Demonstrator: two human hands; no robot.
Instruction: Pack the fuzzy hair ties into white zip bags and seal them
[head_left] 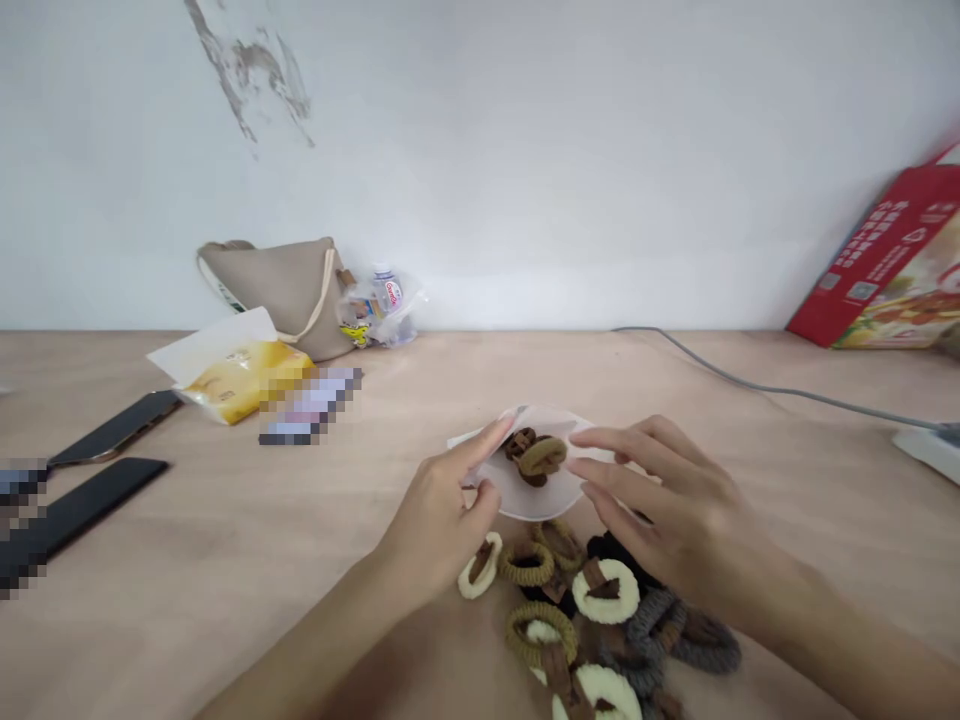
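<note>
A whitish translucent plastic bag (525,505) lies on the table with its mouth spread wide. Inside it are a few hair ties, among them an olive-brown one (544,457) and a dark brown one. My left hand (442,510) grips the bag's left side, with the index finger along the mouth and the thumb below. At the right side, my right hand (667,490) has its fingers apart, the tips at the bag's edge close to the olive-brown tie. Nothing shows in its grasp. Nearer to me lies a pile of olive, cream (632,590), grey (712,645) and black hair ties with brown tabs.
Phones (112,425) and a dark flat object (82,515) lie at the left, by a yellow tissue pack (255,385). Behind stand a beige bag (277,285) and a plastic bag with a bottle (390,295). A cable (750,386) and red box (862,260) are at right.
</note>
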